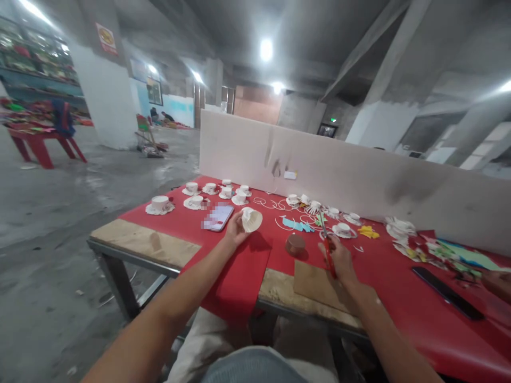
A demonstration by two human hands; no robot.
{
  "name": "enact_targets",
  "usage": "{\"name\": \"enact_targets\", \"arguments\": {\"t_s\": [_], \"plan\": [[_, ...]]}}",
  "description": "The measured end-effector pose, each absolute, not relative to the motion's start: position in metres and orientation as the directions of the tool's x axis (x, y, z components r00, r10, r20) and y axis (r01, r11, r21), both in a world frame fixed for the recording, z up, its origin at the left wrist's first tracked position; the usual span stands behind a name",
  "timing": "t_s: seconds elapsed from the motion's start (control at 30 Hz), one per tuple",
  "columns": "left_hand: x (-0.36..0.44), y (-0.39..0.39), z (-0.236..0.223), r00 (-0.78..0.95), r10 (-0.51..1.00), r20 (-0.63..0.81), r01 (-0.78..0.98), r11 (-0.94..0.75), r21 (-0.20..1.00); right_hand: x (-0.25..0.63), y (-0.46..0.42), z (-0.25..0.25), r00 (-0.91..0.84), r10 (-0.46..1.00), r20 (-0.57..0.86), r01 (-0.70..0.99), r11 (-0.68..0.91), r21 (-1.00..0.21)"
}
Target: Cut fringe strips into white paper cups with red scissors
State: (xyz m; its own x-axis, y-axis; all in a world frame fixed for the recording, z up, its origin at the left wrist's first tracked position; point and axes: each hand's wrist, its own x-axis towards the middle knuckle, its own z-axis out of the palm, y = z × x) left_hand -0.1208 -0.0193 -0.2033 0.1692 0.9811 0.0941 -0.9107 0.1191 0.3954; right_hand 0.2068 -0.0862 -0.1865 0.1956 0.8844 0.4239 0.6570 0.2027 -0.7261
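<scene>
My left hand (236, 230) is closed on a small white pleated paper piece (251, 220), shaped like a little hat or cup with a flared edge, and holds it above the red table cover. In my right hand (340, 259) are red-handled scissors (328, 252), their blades pointing away from me. Between the hands sits a round brown block (295, 243). A flat piece of brown cardboard (319, 284) lies under my right wrist. Several white hat-shaped pieces (159, 203) stand on the cover, more of them beyond my right hand.
Thin white paper rings (275, 204), blue paper scraps (297, 225) and yellow scraps (368, 232) lie toward the pale partition (339, 165). One phone (219, 217) rests by my left hand, a dark phone (447, 292) at right. Another person's hand (497, 283) shows at the right edge.
</scene>
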Motion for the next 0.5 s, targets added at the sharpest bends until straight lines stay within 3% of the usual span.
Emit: {"name": "enact_targets", "arguments": {"t_s": [0.2, 0.5], "plan": [[-0.121, -0.020, -0.206, 0.157, 0.984, 0.083, -0.910, 0.112, 0.400, 0.205, -0.076, -0.205, 0.138, 0.877, 0.459, 0.843, 0.140, -0.520], [-0.097, 0.002, -0.208, 0.238, 0.965, 0.114, -0.871, 0.160, 0.465, 0.197, -0.099, -0.212, 0.100, 0.882, 0.460, 0.914, 0.101, -0.392]]}}
